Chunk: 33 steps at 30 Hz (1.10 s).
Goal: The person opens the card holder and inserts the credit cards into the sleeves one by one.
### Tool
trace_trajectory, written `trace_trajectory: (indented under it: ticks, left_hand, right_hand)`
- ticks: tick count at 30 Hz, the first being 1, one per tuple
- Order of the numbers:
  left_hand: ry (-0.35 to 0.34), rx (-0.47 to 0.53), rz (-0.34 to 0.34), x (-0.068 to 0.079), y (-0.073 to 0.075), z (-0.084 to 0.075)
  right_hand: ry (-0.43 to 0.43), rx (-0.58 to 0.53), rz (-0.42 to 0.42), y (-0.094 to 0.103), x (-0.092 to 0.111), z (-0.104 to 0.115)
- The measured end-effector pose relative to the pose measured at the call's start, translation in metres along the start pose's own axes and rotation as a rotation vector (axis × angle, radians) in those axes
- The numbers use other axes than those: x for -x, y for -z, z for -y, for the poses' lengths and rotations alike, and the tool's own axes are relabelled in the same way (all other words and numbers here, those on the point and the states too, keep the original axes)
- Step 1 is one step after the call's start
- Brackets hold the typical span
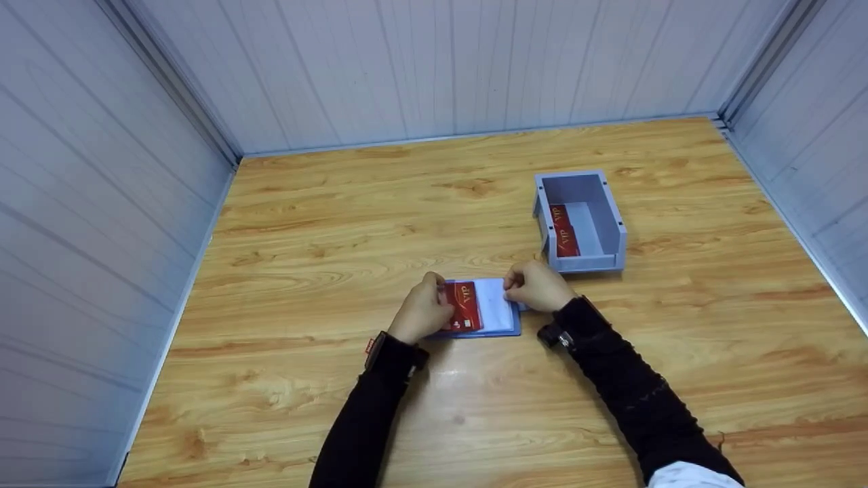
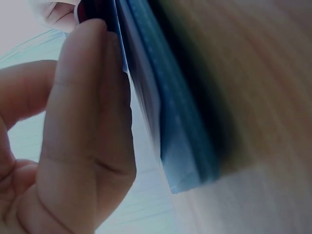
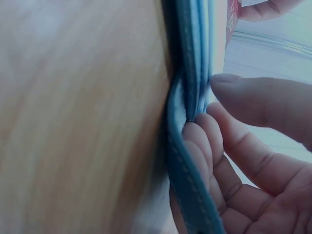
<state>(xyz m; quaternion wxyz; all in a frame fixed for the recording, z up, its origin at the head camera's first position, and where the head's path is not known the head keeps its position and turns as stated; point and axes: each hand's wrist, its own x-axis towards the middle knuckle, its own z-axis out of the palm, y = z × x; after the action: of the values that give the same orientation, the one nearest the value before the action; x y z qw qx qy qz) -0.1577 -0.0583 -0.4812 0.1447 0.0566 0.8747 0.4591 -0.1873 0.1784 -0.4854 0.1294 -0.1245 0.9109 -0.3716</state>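
A blue card holder (image 1: 498,333) with stitched edges lies on the table, its whitish sleeve page (image 1: 495,308) uppermost. My left hand (image 1: 420,308) pinches a red VIP card (image 1: 464,308) over the left part of that page. How far the card sits inside a sleeve cannot be told. At the page's right edge, my right hand (image 1: 539,286) pinches the sleeve between thumb and fingers. In the right wrist view, a stitched blue flap (image 3: 190,187) bends away beneath those fingers. The left wrist view shows the holder's layered edge (image 2: 187,151) beside my left fingers.
Behind my right hand stands a grey open-front bin (image 1: 586,263) with red VIP cards (image 1: 565,232) along its left side. The wood-grain table (image 1: 325,224) meets pale panel walls (image 1: 420,68) at the back and both sides.
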Motion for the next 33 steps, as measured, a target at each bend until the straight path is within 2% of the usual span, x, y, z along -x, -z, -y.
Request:
trace_trajectory:
  ticks: [10,17,24,33]
  left_hand:
    - [-0.003,0.089,0.025,0.0,-0.003,-0.002]
    - [-0.014,0.107,0.023,0.0,-0.006,-0.004]
    - [-0.047,0.063,0.018,-0.003,-0.008,-0.006]
    - [-0.068,-0.028,0.057,-0.001,-0.013,-0.009]
  right_hand:
    - [0.008,0.008,-0.001,-0.001,-0.002,-0.002]
    - [0.012,-0.001,-0.006,0.0,-0.001,-0.001]
    - [0.009,-0.005,-0.011,0.001,-0.001,-0.001]
    - [0.021,-0.011,-0.002,-0.001,-0.002,-0.002]
